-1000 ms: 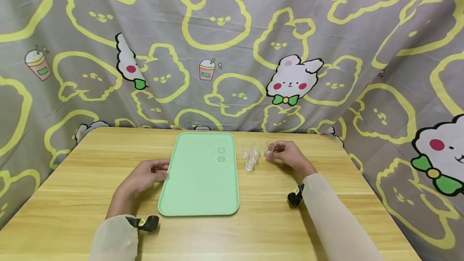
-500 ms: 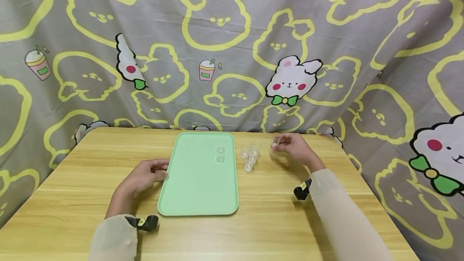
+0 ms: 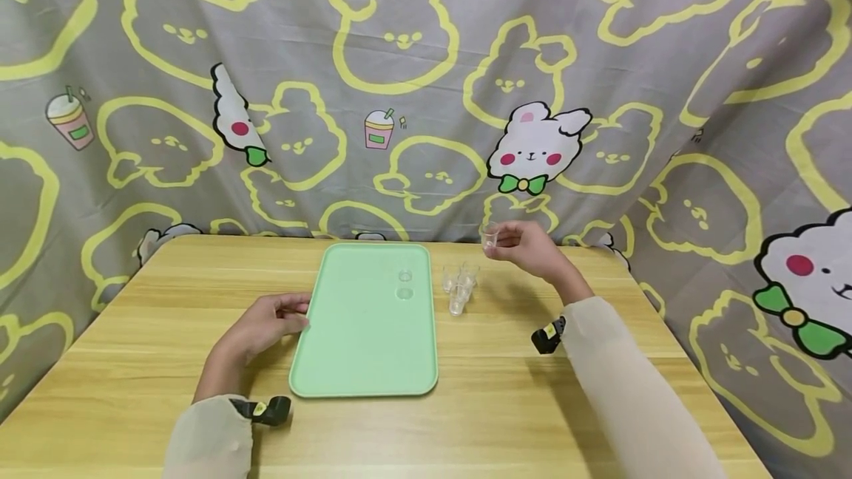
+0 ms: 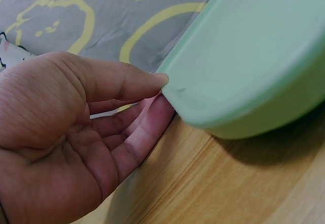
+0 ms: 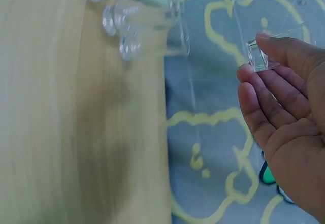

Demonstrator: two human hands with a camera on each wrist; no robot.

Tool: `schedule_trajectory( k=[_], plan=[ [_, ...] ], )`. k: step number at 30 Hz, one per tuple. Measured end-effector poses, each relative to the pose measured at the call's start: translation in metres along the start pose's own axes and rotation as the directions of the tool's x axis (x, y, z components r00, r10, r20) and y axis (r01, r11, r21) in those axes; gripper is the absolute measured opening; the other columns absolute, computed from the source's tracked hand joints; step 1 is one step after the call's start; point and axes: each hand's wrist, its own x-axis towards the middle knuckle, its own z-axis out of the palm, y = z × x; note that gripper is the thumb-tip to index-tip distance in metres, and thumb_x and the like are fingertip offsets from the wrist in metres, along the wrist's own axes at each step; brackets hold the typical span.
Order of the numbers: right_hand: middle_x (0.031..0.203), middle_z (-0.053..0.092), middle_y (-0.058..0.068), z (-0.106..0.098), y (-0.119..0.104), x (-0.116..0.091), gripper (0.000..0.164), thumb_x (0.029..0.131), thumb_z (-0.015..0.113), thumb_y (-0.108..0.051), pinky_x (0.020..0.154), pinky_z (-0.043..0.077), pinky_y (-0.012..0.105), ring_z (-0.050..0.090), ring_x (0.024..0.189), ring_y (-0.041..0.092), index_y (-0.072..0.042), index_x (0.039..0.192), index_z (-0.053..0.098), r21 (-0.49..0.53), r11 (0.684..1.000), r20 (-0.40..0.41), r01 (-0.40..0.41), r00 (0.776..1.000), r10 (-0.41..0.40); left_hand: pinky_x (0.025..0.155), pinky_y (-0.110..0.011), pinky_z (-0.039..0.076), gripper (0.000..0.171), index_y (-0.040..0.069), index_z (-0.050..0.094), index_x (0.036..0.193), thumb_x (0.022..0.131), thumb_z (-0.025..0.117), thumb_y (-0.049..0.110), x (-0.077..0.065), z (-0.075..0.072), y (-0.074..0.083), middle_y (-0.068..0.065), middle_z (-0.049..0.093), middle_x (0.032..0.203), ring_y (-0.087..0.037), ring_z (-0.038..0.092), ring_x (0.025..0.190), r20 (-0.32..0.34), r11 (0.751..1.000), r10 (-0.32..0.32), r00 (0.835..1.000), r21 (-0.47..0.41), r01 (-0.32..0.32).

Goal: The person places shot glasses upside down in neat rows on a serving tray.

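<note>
My left hand point(image 3: 266, 322) pinches the left rim of a light green tray point(image 3: 359, 353). In the left wrist view the thumb lies on top of the tray edge point(image 4: 223, 120), with fingers beneath it. Two small clear glasses point(image 3: 404, 293) stand on the tray near its right side. Above the table's far edge, my right hand point(image 3: 535, 251) holds a small clear shot glass point(image 3: 489, 238). The right wrist view has its thick base point(image 5: 258, 56) between thumb and fingers. Below and left of this hand, several more clear glasses point(image 3: 458, 300) stand clustered on the table.
The wooden table point(image 3: 506, 412) carries the tray in its middle, the glass cluster just right of it. A grey patterned curtain point(image 3: 426, 35) hangs close behind the table's far edge and along the sides. Black wrist cameras point(image 3: 271, 410) sit on both sleeves.
My right hand has taken the glass away from beside the cluster, first to the right, then up and back to the left. The left hand and tray have stayed put.
</note>
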Motion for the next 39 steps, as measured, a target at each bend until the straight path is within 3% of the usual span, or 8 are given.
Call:
schedule_trajectory(
  k=[12,18,25,39],
  plan=[
    [0.108,0.070,0.014,0.026,-0.038,0.011,0.036,0.091,0.080,-0.015,0.089,0.056,0.042,0.066,0.099,0.027,0.000,0.122,0.070,-0.069,0.991,0.026,0.112,0.994,-0.110,0.084,-0.028,0.052,0.051,-0.009,0.051,0.145,0.097,0.066,0.005,0.001,0.000,0.002,-0.022,0.060,0.130,-0.027,0.061,0.109,-0.002,1.000,0.004,1.000,0.015,-0.004],
    [0.105,0.071,0.012,0.042,-0.051,0.019,0.032,0.091,0.079,-0.013,0.086,0.057,0.039,0.067,0.095,0.025,-0.001,0.120,0.071,-0.051,0.988,0.042,0.148,0.988,-0.146,0.085,-0.029,0.053,0.051,-0.006,0.052,0.145,0.097,0.066,0.005,0.006,-0.002,0.003,-0.019,0.061,0.129,-0.026,0.060,0.108,-0.006,1.000,-0.012,1.000,0.029,0.012],
    [0.110,0.071,0.012,0.061,-0.062,0.023,0.035,0.093,0.077,-0.013,0.089,0.057,0.039,0.068,0.100,0.025,0.000,0.124,0.069,-0.028,0.987,0.086,0.158,0.984,-0.155,0.085,-0.030,0.053,0.052,-0.007,0.052,0.145,0.097,0.067,0.006,0.002,-0.001,0.002,-0.021,0.061,0.129,-0.025,0.060,0.107,0.002,1.000,-0.014,1.000,0.022,0.014],
    [0.115,0.069,0.007,0.095,-0.081,0.033,0.033,0.094,0.076,-0.016,0.090,0.056,0.034,0.068,0.102,0.020,-0.005,0.124,0.066,-0.138,0.950,0.142,0.281,0.955,-0.262,0.083,-0.028,0.053,0.053,-0.009,0.051,0.145,0.097,0.067,0.004,0.002,-0.002,0.005,-0.023,0.060,0.130,-0.027,0.061,0.108,0.011,1.000,0.000,1.000,0.011,0.000]
  ],
)
